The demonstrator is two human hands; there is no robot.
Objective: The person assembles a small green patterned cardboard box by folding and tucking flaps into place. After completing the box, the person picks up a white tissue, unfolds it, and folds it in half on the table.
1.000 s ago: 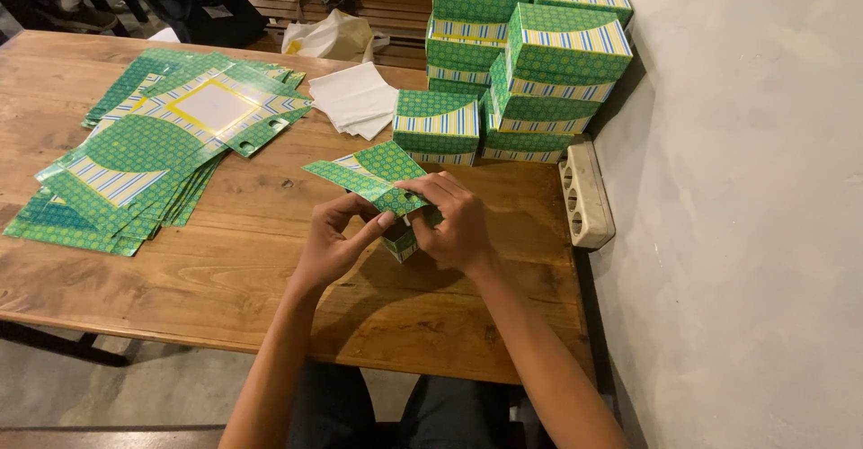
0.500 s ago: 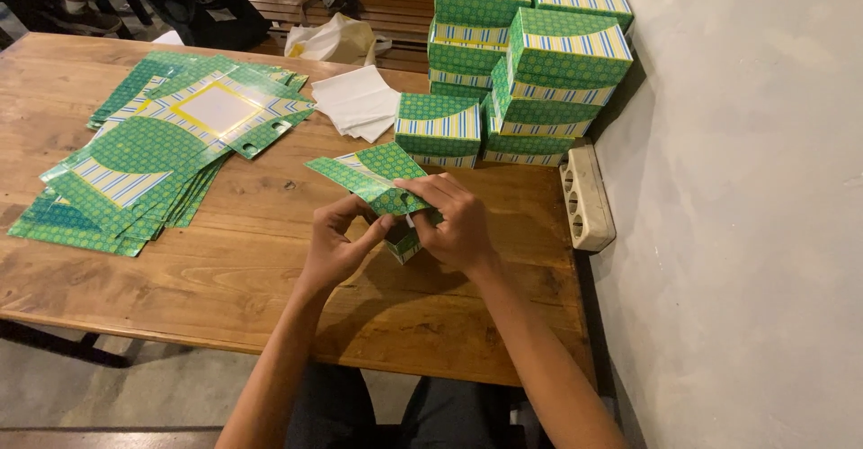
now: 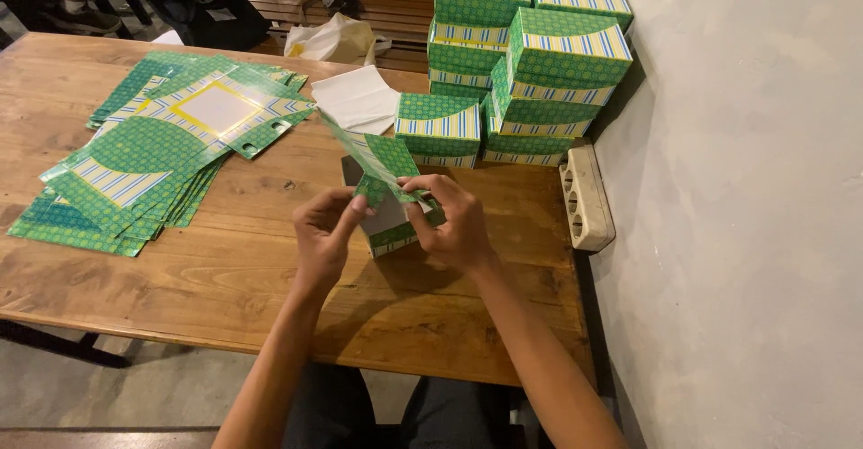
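Green cardboard is on the move: the half-folded carton [image 3: 388, 193] is now lifted clear above the wooden worktop [image 3: 270, 278], in front of the person's chest. A second ago it sat lower, its flaps splayed flat and wide; now one long flap stands up and back towards the stacks, and the white inside of the carton shows below the fingers. That tells me the walls are being raised and the piece is taking on a box shape rather than lying as a sheet.

Left hand [image 3: 325, 233] has its grip pinching the near-left edge of the carton, thumb over fingers. Right hand [image 3: 454, 224] curls over the top right corner, fingers pressed onto the fold and thumb tucked beneath, so both grips are closed on the same piece.

Nothing else has shifted. Off to the left the pile of flat carton blanks [image 3: 153, 157] lies fanned as before, a stack of white paper sheets [image 3: 360, 98] sits behind, and the finished green boxes [image 3: 526, 62] tower at the back right against the wall. A white power strip [image 3: 586, 195] rests along the worktop's right edge.
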